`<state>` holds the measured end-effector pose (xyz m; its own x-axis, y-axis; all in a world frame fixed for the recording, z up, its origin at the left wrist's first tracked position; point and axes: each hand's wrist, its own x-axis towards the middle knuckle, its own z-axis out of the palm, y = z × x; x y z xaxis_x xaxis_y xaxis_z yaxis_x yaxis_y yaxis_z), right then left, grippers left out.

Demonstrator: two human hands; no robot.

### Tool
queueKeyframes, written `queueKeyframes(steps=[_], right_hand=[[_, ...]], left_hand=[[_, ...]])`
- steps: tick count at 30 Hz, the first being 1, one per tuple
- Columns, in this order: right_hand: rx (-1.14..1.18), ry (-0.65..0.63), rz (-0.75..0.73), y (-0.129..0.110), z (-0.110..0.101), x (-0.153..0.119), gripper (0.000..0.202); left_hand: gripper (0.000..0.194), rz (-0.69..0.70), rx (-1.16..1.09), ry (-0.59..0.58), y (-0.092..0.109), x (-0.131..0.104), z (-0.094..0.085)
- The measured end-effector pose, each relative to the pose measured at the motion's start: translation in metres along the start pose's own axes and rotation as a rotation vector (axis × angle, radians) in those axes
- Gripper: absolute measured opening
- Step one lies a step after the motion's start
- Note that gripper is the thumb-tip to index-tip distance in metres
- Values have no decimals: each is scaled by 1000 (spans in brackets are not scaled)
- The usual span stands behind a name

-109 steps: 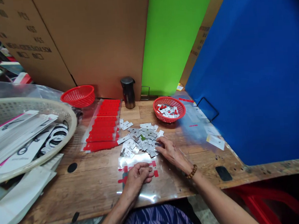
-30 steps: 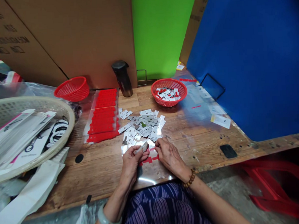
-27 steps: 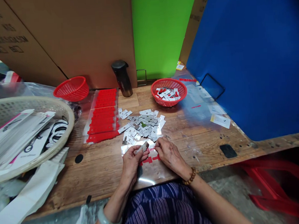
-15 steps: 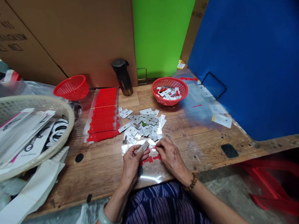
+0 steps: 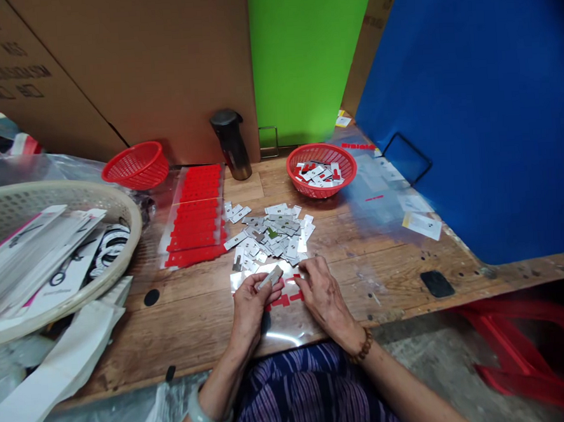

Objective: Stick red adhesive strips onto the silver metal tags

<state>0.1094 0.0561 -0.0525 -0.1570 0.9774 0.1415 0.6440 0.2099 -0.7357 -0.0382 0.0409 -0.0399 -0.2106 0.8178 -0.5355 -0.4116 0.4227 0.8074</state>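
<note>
My left hand (image 5: 253,307) is closed on a small flat grey-white plate (image 5: 271,277), thumb on top. My right hand (image 5: 321,291) has thumb and forefinger bent together at a small red sticker (image 5: 296,277), which shows at the fingertips. Under both hands lies a clear plastic sheet (image 5: 289,335) with several red T-shaped stickers (image 5: 282,301) on it, partly hidden by my fingers. Just beyond my hands, a loose heap of similar grey and white plates (image 5: 283,227) covers the wooden table.
Sheets of red stickers (image 5: 194,216) are stacked left of the heap. Behind it stand a red basket (image 5: 323,190) with plates and red pieces, a black tumbler (image 5: 233,147) and another red basket (image 5: 136,169). A large pale basket (image 5: 134,245) is at left; plastic sheets (image 5: 373,183) lie right.
My right fingertips have shifted slightly to the right along the clear sheet, at the red sticker. My left hand keeps the plate in almost the same place.
</note>
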Motion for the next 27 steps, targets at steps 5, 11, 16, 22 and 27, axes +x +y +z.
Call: queueKeyframes(steps=[5, 11, 16, 22, 27], right_hand=[[61, -28, -14, 1, -2, -1, 13], [88, -23, -74, 0, -4, -5, 12], [82, -61, -100, -2, -5, -8, 10], [104, -72, -82, -4, -5, -9, 12], [169, -37, -36, -1, -4, -8, 2]], left_hand=[[22, 4, 15, 2, 0, 1, 0], [19, 6, 26, 18, -1, 2, 1], [21, 7, 24, 22, -2, 2, 0], [23, 8, 10, 24, 0, 1, 2], [26, 10, 11, 32, 1, 0, 3]])
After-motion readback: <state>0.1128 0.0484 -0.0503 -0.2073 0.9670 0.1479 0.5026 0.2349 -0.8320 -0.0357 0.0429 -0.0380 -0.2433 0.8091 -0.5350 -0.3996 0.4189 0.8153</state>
